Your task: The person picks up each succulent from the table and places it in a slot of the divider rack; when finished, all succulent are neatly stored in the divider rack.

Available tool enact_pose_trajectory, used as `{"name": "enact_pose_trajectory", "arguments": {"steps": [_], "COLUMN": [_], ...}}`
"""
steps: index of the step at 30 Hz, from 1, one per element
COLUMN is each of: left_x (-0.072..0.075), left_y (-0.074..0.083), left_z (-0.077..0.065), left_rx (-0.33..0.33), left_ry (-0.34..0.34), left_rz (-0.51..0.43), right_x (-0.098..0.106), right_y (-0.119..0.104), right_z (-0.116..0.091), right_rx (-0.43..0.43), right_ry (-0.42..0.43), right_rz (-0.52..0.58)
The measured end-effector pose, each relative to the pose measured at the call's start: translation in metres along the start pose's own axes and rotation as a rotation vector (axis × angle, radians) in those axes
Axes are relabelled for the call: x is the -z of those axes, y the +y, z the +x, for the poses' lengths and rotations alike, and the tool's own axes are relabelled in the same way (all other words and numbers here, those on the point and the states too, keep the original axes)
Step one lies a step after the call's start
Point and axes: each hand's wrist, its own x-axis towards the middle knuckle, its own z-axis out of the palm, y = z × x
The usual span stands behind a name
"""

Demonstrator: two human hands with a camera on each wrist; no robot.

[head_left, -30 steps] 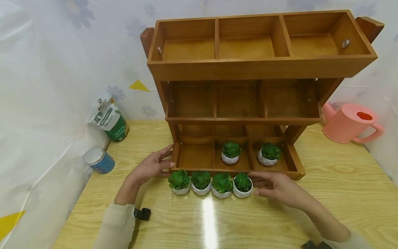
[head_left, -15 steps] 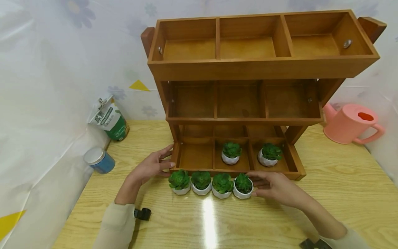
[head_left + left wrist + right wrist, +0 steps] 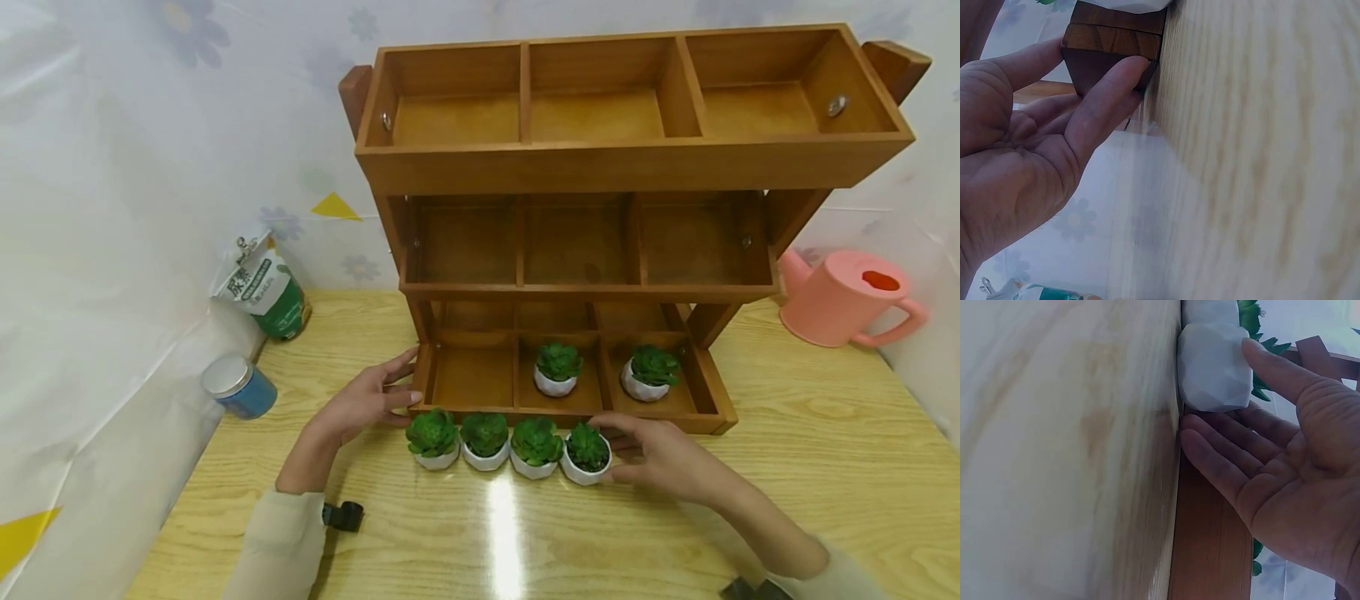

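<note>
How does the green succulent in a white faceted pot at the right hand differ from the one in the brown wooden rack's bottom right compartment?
The table succulent stands in front of the rack; the compartment succulent, inside it.
The right hand touches the table succulent; no hand touches the compartment succulent.
Dark fill shows beside the table succulent's leaves; the compartment succulent's leaves spread wider.
Both have green leaves and white faceted pots.

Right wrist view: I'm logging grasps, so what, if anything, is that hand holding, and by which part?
The right hand holds the rightmost front-row pot by its sides, thumb near the rim.
</note>
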Motion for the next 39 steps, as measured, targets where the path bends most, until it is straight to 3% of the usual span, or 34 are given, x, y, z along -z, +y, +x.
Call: {"name": "enact_pose_trajectory", "arguments": {"steps": [18,39], "left_x": [0.0007,0.0007], "left_y": [-0.0006,-0.0011], "left_z": [0.0003,0.0011], "left_rx": [0.002,0.011], "left_ry": [0.0,0.005], "left_rz": [0.001,-0.003], "right_x": [-0.006,-0.0059], "right_y": [-0.0046,-0.0034], "right_z": [0.004,0.0029], "right_rx": [0.023,0.046], "right_ry": [0.021,0.052], "right_rz": [-0.153,-0.14]}}
